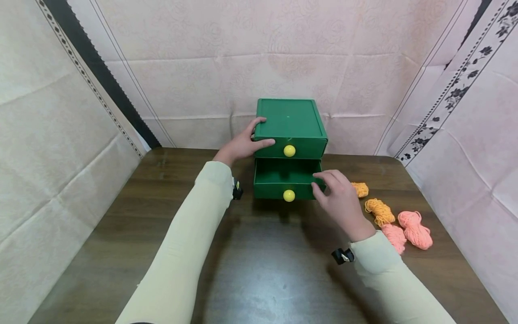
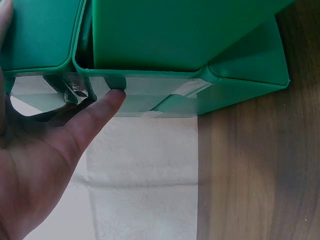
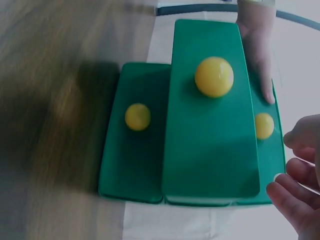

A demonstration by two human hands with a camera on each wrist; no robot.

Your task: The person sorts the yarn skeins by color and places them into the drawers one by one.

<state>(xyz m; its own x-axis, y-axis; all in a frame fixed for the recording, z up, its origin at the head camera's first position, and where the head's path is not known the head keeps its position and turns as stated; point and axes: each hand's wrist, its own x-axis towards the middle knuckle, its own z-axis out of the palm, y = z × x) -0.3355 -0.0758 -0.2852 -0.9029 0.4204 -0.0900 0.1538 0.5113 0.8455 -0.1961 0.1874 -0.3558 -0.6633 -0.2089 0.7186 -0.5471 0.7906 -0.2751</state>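
A small green chest of drawers [image 1: 288,119] with round yellow knobs stands at the back of the table. Its middle drawer [image 3: 212,150] juts out, and in the head view its inside shows bare green. Both the top drawer [image 1: 267,149] and bottom drawer [image 3: 132,160] sit pushed in. My left hand [image 1: 244,143] rests on the chest's left side near the top, fingers spread and mostly straight. Beside the right front corner of the pulled-out drawer is my right hand [image 1: 337,198], its fingers loosely bent and nothing held.
To the right on the brown wooden table [image 1: 162,252] lie orange yarn skeins [image 1: 379,211] and pink yarn skeins [image 1: 416,230], partly behind my right forearm. A pale cloth wall [image 1: 283,45] rises right behind the chest, with more cloth at both sides.
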